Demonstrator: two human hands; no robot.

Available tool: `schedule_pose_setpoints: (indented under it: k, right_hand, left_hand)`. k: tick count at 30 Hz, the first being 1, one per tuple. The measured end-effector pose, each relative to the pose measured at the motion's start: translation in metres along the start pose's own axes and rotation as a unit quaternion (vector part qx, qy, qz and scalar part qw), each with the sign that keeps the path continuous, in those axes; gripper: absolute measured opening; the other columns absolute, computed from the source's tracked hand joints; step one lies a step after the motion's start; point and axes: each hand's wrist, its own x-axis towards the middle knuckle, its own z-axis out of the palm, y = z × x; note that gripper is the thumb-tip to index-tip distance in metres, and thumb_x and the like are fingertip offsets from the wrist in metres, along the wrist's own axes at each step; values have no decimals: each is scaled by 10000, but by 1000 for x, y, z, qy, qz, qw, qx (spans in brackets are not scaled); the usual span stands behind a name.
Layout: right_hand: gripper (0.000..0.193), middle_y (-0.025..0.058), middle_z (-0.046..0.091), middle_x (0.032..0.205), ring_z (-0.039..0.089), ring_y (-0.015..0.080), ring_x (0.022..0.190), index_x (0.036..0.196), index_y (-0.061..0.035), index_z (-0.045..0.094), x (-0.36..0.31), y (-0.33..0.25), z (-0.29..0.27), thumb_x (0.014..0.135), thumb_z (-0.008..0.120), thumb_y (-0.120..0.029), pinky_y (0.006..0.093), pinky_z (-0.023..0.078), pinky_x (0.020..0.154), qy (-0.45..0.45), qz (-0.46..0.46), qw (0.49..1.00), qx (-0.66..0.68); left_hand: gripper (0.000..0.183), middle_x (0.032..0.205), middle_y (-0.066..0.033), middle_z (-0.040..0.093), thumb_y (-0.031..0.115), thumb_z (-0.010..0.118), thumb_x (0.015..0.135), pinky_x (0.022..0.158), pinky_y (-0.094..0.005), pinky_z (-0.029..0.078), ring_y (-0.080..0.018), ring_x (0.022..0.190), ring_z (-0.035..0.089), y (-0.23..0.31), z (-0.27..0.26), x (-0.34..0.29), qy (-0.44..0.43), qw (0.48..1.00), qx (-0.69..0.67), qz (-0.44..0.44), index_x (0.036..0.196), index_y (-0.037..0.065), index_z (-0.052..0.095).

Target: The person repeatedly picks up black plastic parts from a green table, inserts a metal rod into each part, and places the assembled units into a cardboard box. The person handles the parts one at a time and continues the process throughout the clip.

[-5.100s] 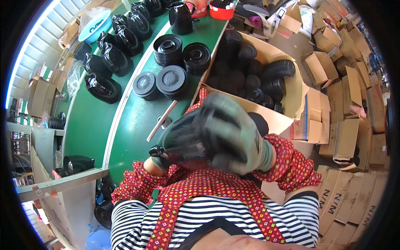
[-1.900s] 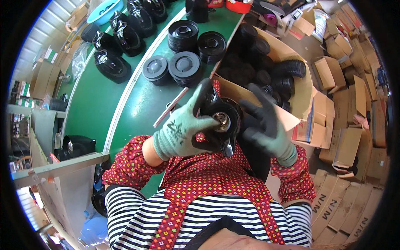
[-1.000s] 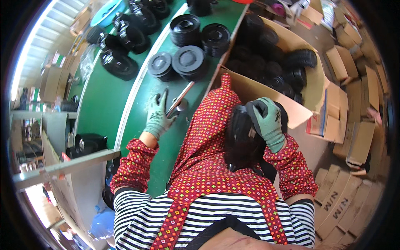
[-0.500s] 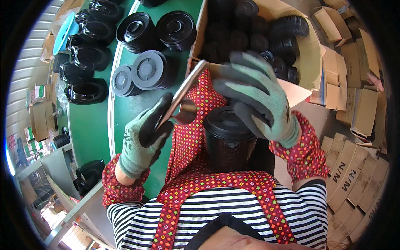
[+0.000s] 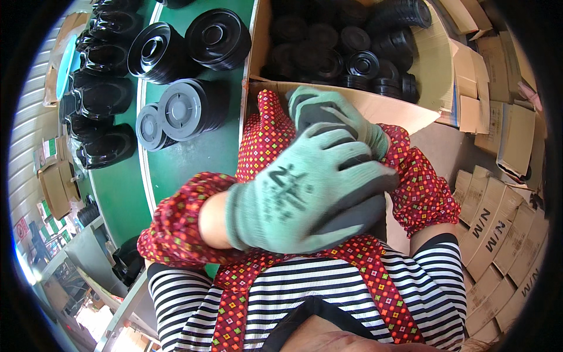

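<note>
A: Hand pose?

B: Left hand (image 5: 311, 188): back of it up, forearm in from the left, fingers reaching rightward and bending down toward the tips. Right hand (image 5: 334, 111): beyond the left and partly covered by it, forearm in from the right, fingers bent. The two overlap in this view; contact between them cannot be told.

A: Grip?

B: Left palm is turned away, so how far it is open, and whether it holds anything, cannot be told. Right fingers look curled, but their inner side is hidden; hold likewise cannot be told.

A: Position of the nearest things?

B: Black round parts (image 5: 362, 63) lie heaped in an open carton (image 5: 404, 111), just past the right hand. Grey-topped discs (image 5: 186, 110) stand stacked on the green table (image 5: 187, 155), left of both hands and apart from them.

A: Labels, writing?

B: Dark lettering across the back of the left glove (image 5: 287, 193), slightly blurred. Bold black characters on brown cartons (image 5: 472, 252), lower right. Small round red-ringed sign (image 5: 21, 227), far left; detail too fine.
</note>
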Motion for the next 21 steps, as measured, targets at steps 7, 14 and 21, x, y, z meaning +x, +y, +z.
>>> schedule_pose_setpoints:
  k: [7, 14, 21]
  right_hand:
    - [384, 250, 680, 1156, 678, 409, 1231, 1147, 93, 647, 26, -69, 41, 1044, 537, -260, 464, 558, 994, 38, -19, 999, 28]
    - [249, 176, 692, 1087, 630, 353, 1222, 988, 29, 649, 18, -33, 44, 1019, 587, -210, 482, 500, 1067, 2, -106, 994, -27]
    - [403, 162, 666, 1093, 608, 387, 1024, 1172, -55, 686, 9, -110, 15, 866, 703, -318, 492, 452, 980, -84, 60, 902, -419]
  left_hand:
    - [508, 1218, -164, 644, 365, 769, 838, 1009, -536, 437, -379, 1144, 604, 29, 42, 36, -32, 955, 200, -216, 1246, 85, 657]
    - [503, 1132, -123, 626, 419, 769, 787, 977, -520, 424, -347, 1096, 592, 25, 31, 9, -24, 993, 62, -101, 1178, 119, 667]
    - [481, 885, -153, 676, 443, 560, 1029, 967, -565, 479, -406, 927, 663, -25, -14, -61, 76, 906, -416, 10, 843, 31, 725]
